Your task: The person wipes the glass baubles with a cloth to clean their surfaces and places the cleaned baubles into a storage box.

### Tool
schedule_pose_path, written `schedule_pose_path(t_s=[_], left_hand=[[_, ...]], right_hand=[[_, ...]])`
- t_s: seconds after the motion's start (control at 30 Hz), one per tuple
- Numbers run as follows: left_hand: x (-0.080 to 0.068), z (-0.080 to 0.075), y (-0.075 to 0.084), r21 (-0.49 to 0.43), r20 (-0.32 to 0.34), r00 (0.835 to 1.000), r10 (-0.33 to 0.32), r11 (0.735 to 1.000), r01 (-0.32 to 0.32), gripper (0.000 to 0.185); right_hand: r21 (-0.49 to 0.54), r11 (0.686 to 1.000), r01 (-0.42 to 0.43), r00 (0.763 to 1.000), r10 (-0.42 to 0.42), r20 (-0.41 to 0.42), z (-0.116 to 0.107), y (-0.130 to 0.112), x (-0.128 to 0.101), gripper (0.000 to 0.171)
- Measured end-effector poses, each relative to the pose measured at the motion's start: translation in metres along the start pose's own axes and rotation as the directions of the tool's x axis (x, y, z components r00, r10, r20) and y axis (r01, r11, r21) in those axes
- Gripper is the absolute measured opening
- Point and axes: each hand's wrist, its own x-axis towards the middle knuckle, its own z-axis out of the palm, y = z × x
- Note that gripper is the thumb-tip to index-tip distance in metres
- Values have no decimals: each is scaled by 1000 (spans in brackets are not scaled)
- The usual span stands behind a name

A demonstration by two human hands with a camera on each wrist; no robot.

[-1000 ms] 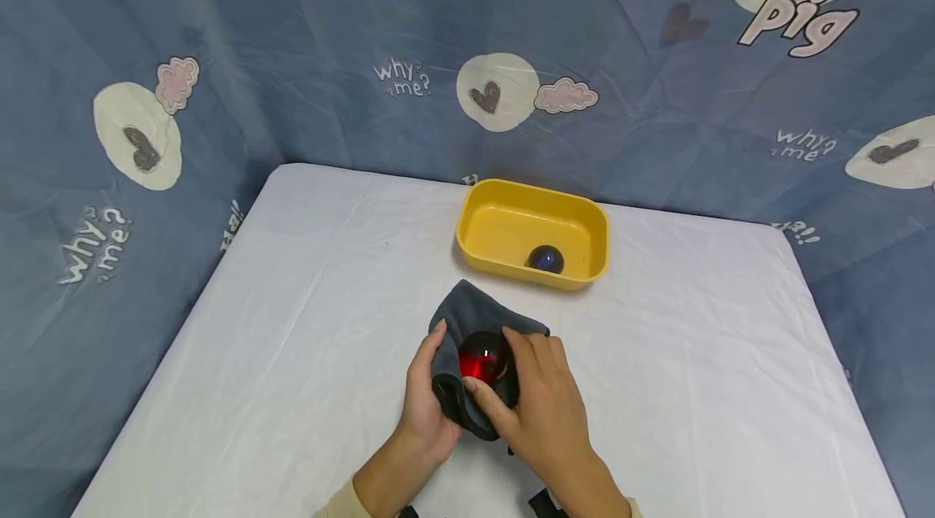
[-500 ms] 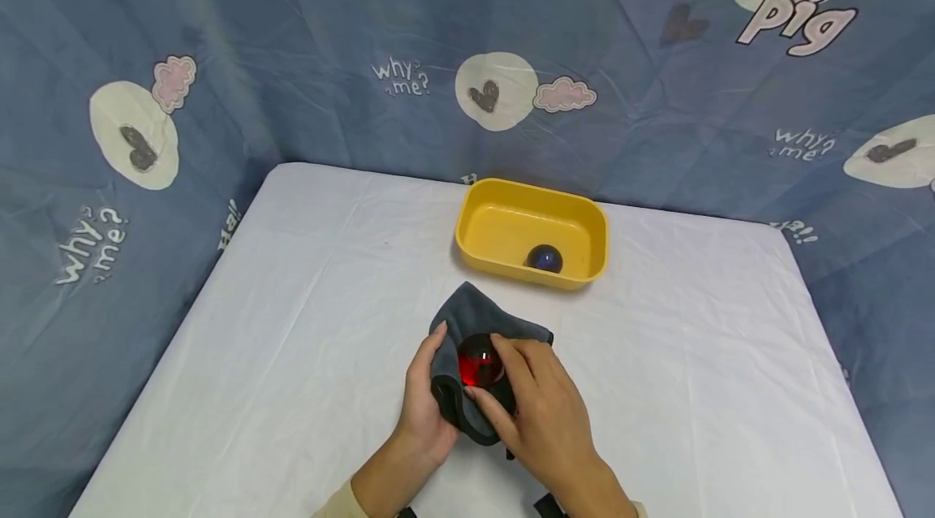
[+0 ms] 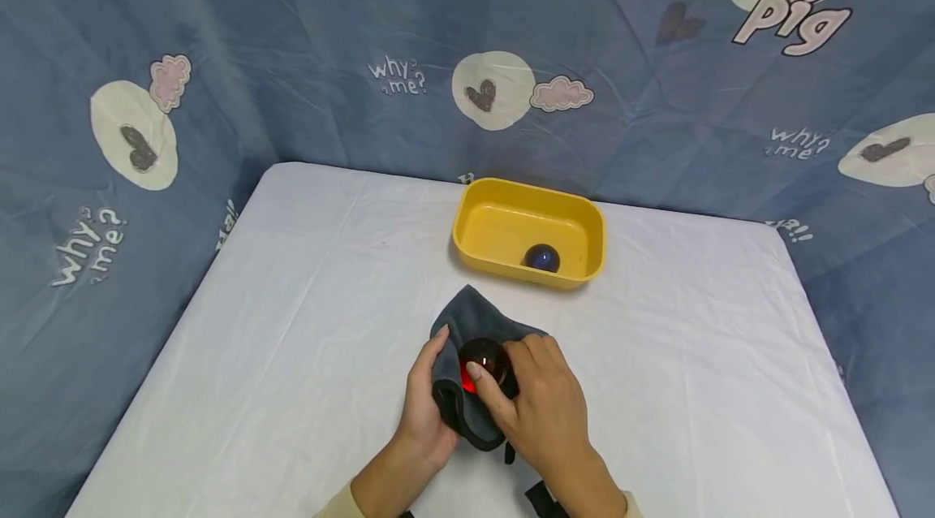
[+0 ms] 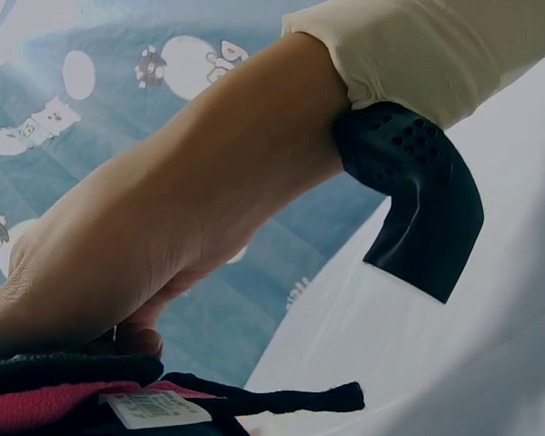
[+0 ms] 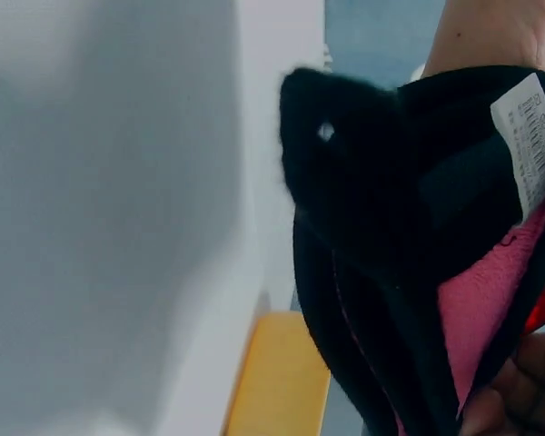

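A white-covered tabletop (image 3: 292, 323) is backed by a blue printed sheet (image 3: 329, 31); near the far edge a yellow tub (image 3: 504, 222) holds a dark blue ball (image 3: 542, 258). Nearer the camera, a grey cloth (image 3: 467, 319) is cupped from beneath by the left hand (image 3: 427, 412) — its fingers curled round the fold. A red ball (image 3: 478, 364) is held in that cloth under the right hand (image 3: 533, 412), fingertips curled over it. Wiping appears under way; a turn of the ball seems called for.

Two bare hands, cream long sleeves ending at the wrists, black perforated wrist strap (image 4: 418, 195) — camera mount
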Motion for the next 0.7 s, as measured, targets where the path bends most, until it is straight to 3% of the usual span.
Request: schedule_pose_path(t_s=[0.27,0.5,0.7], left_hand=[[-1,-1,0,0,-20,1000,-4,1000,4,57],[0,-1,1,-4,5,999,38,999,-38,52],[-1,0,2,-19,-11,1000,8,1000,-8,51]], right_hand=[[13,999,-50,997,50,58,-3,-1,-3,60],[62,995,76,980,-86,178,-15,0,-4,73],[58,993,102,976,-111,185,-17,1,-2,61]])
